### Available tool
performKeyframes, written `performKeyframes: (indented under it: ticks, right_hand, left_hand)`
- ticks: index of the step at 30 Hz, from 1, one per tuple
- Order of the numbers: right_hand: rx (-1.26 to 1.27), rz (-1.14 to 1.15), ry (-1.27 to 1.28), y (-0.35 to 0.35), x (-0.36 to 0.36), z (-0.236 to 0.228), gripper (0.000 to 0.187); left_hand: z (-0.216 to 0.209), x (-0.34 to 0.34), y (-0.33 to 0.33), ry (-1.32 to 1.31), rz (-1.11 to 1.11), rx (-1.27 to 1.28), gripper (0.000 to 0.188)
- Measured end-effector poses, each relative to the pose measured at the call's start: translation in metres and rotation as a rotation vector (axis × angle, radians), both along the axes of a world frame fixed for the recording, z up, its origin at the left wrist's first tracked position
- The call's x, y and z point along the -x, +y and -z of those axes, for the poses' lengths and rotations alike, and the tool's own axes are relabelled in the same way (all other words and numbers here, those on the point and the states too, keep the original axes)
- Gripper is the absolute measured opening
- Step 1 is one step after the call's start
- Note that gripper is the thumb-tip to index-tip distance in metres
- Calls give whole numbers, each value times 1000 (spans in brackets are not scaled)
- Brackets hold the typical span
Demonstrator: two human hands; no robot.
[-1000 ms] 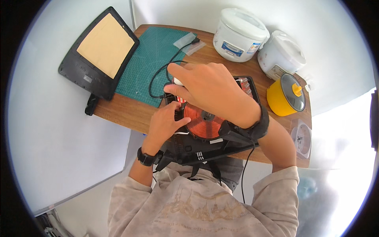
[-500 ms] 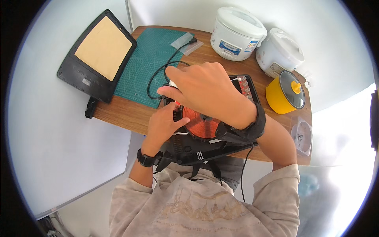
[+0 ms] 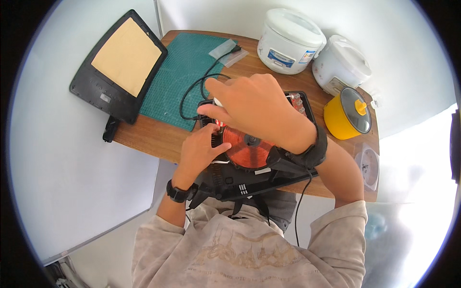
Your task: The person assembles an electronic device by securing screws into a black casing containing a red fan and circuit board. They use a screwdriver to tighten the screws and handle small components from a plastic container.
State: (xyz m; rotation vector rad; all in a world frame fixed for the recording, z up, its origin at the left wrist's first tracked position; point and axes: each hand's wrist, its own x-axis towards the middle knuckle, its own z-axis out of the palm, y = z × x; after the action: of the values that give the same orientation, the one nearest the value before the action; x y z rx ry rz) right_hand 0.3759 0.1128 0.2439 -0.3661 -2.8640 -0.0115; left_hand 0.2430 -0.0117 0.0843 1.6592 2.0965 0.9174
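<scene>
On the table's near edge lies an opened black appliance base (image 3: pixel 230 189) holding a round copper wire coil (image 3: pixel 242 156). My right hand (image 3: pixel 257 108) is closed over a white-and-red screwdriver (image 3: pixel 220 123) that stands roughly upright at the coil's far left edge. The palm covers most of its handle, and its tip is hard to see. My left hand (image 3: pixel 199 151) rests at the coil's left side, thumb and fingers apart. Its fingertips are close to the screwdriver's lower part, while the thumb lies by the coil's rim. I cannot tell whether the fingertips touch the tool.
A green cutting mat (image 3: pixel 165 91) carries a black power cord (image 3: pixel 181 103) and a clear plastic bag (image 3: pixel 235 58). A black panel (image 3: pixel 91 91) leans at left. Two white rice cookers (image 3: pixel 290 41), a yellow pot (image 3: pixel 336 117) and a clear plastic box (image 3: pixel 369 168) stand right.
My right hand has shifted slightly right and its wrist has turned a little, uncovering more of the coil's centre. The left hand stays in place.
</scene>
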Motion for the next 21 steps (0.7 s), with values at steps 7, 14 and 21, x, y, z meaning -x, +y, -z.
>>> performKeyframes:
  ticks: [7, 14, 21]
  right_hand:
    - [-6, -234, 295, 11, 0, 18, 24]
    - [8, 2, -156, 5, 2, -5, 23]
    - [57, -214, 287, 12, -2, 15, 27]
  left_hand:
    - [2, 0, -1, 46, -1, 24, 53]
    - [4, 1, -1, 11, -12, 9, 53]
    - [0, 0, -1, 47, -6, 25, 48]
